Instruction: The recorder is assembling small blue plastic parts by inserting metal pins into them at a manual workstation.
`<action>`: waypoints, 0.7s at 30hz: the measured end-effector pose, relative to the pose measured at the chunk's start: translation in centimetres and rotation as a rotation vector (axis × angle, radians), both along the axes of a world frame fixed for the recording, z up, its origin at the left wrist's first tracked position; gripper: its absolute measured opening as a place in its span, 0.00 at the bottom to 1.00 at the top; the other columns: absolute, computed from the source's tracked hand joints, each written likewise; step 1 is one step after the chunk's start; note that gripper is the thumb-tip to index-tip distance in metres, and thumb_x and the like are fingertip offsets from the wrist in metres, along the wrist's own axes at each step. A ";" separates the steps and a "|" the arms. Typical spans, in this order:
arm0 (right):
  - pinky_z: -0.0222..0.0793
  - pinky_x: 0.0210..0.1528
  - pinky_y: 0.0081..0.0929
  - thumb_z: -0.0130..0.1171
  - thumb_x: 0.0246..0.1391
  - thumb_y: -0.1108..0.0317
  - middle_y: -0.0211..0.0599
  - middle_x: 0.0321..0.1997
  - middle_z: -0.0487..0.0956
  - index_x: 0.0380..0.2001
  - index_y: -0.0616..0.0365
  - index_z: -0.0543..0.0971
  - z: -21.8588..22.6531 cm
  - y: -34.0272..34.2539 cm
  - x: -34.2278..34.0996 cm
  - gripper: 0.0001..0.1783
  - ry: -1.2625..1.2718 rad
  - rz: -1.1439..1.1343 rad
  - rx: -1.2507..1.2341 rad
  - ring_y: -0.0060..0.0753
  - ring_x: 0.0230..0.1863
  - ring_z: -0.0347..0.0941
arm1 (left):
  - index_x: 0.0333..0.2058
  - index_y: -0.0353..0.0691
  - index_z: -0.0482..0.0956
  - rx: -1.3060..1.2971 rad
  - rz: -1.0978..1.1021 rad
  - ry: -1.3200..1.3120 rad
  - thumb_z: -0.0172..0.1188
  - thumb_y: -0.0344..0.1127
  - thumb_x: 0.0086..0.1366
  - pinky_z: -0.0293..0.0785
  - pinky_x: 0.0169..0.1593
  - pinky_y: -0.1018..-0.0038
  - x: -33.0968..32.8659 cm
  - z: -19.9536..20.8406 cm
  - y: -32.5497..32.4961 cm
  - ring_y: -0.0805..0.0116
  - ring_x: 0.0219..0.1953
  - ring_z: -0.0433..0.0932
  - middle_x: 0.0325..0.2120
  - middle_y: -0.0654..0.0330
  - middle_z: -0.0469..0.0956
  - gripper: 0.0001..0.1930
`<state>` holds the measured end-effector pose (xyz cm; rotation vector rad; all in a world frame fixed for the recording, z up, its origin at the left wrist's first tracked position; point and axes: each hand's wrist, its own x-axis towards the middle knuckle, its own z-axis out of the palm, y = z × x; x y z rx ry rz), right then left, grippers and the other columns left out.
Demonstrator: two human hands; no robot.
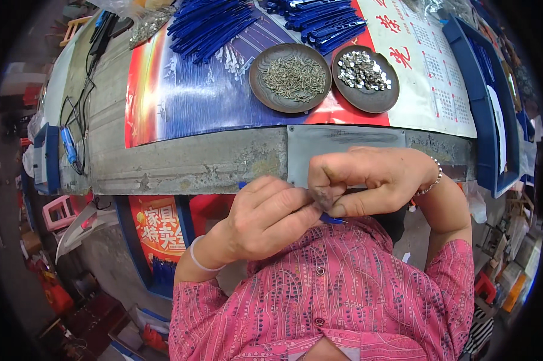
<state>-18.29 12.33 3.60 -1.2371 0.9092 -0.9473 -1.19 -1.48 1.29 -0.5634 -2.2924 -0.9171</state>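
Note:
Close to my body, in front of the table's near edge, my left hand is closed around a slim blue plastic piece. One end of it shows beyond the fingertips, with a thin pale tip on it. My right hand meets the left one there, thumb and bent forefinger pinched by that end. Whatever lies between those fingers is hidden. Ahead on the table, a dark round dish holds many thin metal pins. Beside it, another dark dish carries small shiny silver discs.
Piles of blue plastic pieces lie at the back on a printed poster. A grey plate is fixed at the table's near edge. To the right stands a blue tray; to the left, a blue corded tool hangs near a blue bin.

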 end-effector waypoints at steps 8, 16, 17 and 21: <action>0.66 0.28 0.34 0.50 0.55 0.68 0.39 0.25 0.72 0.34 0.60 0.66 2.4 -0.3 0.5 0.08 0.379 0.146 -0.132 0.48 0.28 0.71 | 0.26 0.35 0.75 0.014 -0.128 -0.227 0.60 0.29 0.42 0.67 0.26 0.72 1.0 -0.7 -0.6 0.64 0.24 0.72 0.25 0.57 0.73 0.10; 0.64 0.29 0.22 0.53 0.37 0.68 0.34 0.23 0.71 0.28 0.58 0.72 3.0 2.0 5.3 0.11 1.402 -0.335 -0.542 0.27 0.24 0.69 | 0.30 0.34 0.76 0.043 0.123 -0.111 0.64 0.27 0.42 0.67 0.24 0.70 -0.5 -1.0 0.0 0.61 0.22 0.73 0.24 0.57 0.74 0.12; 0.64 0.30 0.22 0.53 0.36 0.67 0.36 0.25 0.72 0.30 0.58 0.73 2.7 2.1 5.1 0.13 1.389 -0.389 -0.596 0.27 0.24 0.69 | 0.32 0.35 0.76 0.039 0.134 -0.111 0.62 0.27 0.42 0.67 0.24 0.70 -0.6 -1.0 0.1 0.63 0.22 0.72 0.24 0.58 0.73 0.14; 0.67 0.32 0.25 0.55 0.41 0.71 0.39 0.29 0.74 0.32 0.59 0.74 2.4 2.7 3.8 0.11 1.210 -0.434 -0.525 0.31 0.26 0.71 | 0.36 0.37 0.77 0.071 0.196 -0.067 0.61 0.28 0.42 0.64 0.23 0.70 -0.4 -1.5 0.6 0.64 0.20 0.70 0.22 0.60 0.71 0.18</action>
